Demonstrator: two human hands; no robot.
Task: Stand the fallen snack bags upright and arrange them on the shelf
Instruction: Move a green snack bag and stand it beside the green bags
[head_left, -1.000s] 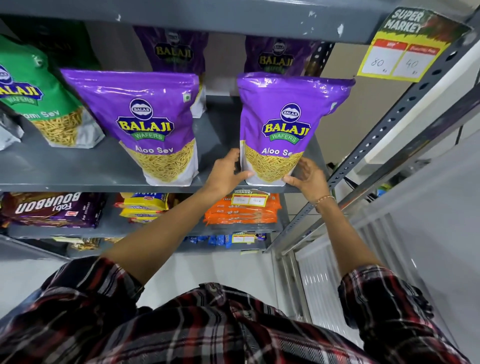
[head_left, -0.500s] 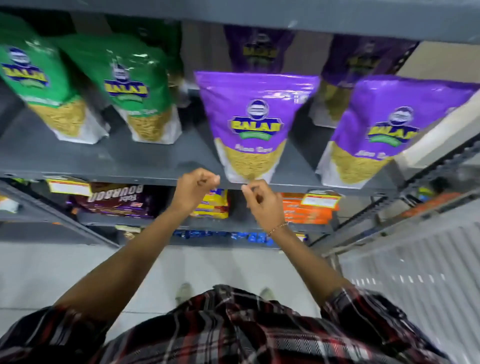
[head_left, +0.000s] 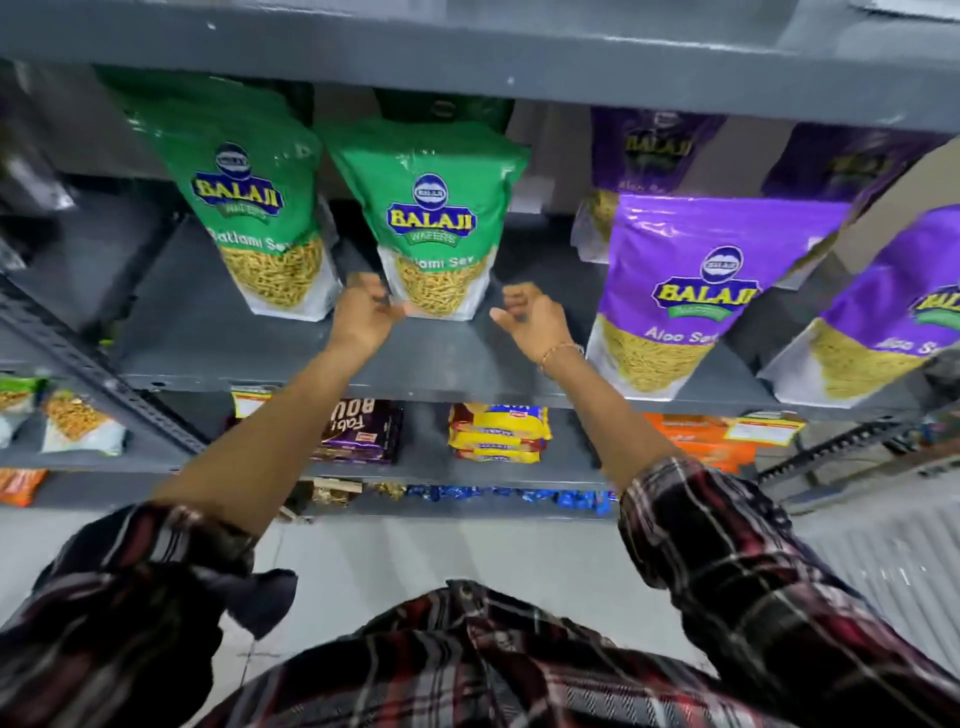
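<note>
On the grey shelf (head_left: 208, 332) at chest height, four snack bags stand in the front row: two green ones at about eleven and twelve o'clock of the person's reach, two purple ones off toward two and three o'clock. The person's arms are stretched toward the second green bag (head_left: 434, 228), which sits well back from the shelf's front lip.

The left hand (head_left: 366, 317) is at the bag's lower corner on its nine o'clock side, fingers curled, seemingly touching the white base; I cannot tell whether it truly pinches the packet. The right hand (head_left: 535, 319) hovers loosely curled at the bag's four o'clock, just beside its other bottom corner and apart from it, holding nothing. The two hands are apart, bracketing the bag's foot.

That low grip makes sense to me: these pouches stand on a gusseted base, so steering from the bottom corners keeps them from toppling. The first green bag (head_left: 249, 208) leans slightly toward it, nearly touching at the shoulder. The nearer purple bag (head_left: 711, 280) and its neighbour (head_left: 893, 322) stand at the front edge, so I'd guess this green one is due to be drawn forward into line. More bags stand behind, dim in shadow.
</note>
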